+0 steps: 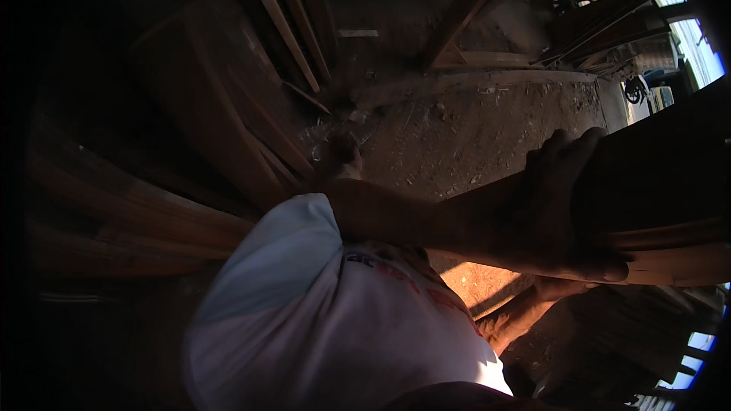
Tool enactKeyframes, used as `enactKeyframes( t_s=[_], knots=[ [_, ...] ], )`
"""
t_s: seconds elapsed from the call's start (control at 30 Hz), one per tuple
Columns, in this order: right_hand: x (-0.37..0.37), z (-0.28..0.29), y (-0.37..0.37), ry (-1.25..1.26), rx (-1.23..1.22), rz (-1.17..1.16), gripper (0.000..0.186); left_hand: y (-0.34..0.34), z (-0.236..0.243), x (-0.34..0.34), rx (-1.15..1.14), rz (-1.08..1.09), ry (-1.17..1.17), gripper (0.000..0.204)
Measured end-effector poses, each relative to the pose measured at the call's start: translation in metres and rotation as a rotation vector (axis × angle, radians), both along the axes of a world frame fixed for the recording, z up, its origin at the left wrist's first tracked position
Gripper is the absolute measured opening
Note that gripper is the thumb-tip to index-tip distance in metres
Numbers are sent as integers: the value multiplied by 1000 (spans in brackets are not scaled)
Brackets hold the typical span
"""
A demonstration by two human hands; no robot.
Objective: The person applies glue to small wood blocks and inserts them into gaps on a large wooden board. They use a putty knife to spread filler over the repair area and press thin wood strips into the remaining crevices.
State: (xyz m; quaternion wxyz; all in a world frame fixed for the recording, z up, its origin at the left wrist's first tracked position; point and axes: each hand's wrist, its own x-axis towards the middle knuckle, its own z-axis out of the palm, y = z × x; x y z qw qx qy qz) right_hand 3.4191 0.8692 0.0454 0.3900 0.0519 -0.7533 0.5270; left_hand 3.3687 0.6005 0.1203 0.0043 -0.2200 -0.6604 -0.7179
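Note:
A dark wooden board point(662, 175) juts in from the right, with a paler, sunlit lower edge that looks layered; whether it is one piece or a stack I cannot tell. My left arm reaches across to it from a white sleeve. My left hand point(552, 205) is closed over the board's broad side, fingers at the upper part and thumb at the lower edge. Just below, my right hand point(562, 288) presses up against that lower edge, partly lit by sun. Its fingers are mostly hidden behind the wood, but it appears to grip the board.
Long planks point(236, 106) lean at the left, deep in shadow. Shavings and scraps litter the dirt floor point(480, 129). A slanted wooden post point(472, 11) stands at the far side, near a low timber beam point(487, 61). A motorcycle wheel point(633, 91) shows at the bright right opening.

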Motion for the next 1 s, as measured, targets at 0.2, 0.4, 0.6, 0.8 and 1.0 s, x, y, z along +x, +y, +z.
enactKeyframes(
  t_s=[0.2,0.4,0.6,0.8,1.0],
  knots=[
    [-192,5,-47,51,-8,73,85,-30,-5,-172,68,175,97,152],
    [-327,10,-76,24,-35,110,87,-67,11,-299,102,244,262,155],
    [-463,11,-118,42,-64,189,88,-114,33,-408,6,247,209,159],
    [-606,-28,-161,38,-82,206,89,-158,-3,-548,-161,255,133,157],
    [-738,-79,-197,-66,-75,218,91,-202,-32,-726,-71,152,189,150]
  ],
)
